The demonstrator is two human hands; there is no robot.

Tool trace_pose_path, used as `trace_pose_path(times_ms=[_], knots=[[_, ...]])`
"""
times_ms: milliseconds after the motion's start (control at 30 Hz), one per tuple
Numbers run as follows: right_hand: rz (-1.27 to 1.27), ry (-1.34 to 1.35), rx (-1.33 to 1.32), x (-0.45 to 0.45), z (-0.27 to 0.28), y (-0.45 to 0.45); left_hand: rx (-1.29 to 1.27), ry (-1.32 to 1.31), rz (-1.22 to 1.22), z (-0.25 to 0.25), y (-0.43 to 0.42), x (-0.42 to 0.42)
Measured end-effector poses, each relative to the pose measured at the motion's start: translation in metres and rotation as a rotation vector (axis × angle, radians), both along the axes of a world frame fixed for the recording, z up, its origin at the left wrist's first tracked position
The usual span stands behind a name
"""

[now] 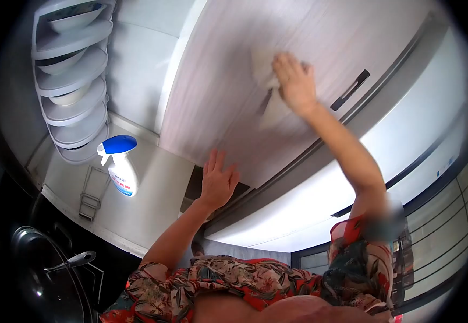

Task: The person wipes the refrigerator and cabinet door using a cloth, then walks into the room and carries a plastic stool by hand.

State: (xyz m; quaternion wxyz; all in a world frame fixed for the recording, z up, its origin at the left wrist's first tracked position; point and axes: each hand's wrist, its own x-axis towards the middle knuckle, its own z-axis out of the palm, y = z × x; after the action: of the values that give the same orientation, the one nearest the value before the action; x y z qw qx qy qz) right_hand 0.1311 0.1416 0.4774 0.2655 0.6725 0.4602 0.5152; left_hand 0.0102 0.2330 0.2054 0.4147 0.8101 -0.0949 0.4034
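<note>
My right hand presses a pale cloth flat against the wood-grain cabinet door; part of the cloth hangs below the hand. Lower down, my left hand is open, its fingers spread at the door's bottom edge, and I cannot tell how firmly it touches. A dark handle is fixed to the door, to the right of my right hand. On the pale counter, left of my left hand, a white spray bottle with a blue top stands upright.
A tiered white rack holding several bowls is at the upper left. A wire stand lies on the counter. At the lower left, a pot with a glass lid sits on the dark stove. A barred window is at the right.
</note>
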Motion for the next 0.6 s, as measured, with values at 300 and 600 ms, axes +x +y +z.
trace_pose_path(times_ms=[300, 600], knots=[[-0.287, 0.003, 0.676, -0.036, 0.173, 0.032, -0.014, 0.022, -0.009, -0.009, 0.002, 0.006], [-0.035, -0.128, 0.029, 0.047, -0.018, -0.046, -0.018, 0.041, -0.016, -0.016, 0.019, 0.003]])
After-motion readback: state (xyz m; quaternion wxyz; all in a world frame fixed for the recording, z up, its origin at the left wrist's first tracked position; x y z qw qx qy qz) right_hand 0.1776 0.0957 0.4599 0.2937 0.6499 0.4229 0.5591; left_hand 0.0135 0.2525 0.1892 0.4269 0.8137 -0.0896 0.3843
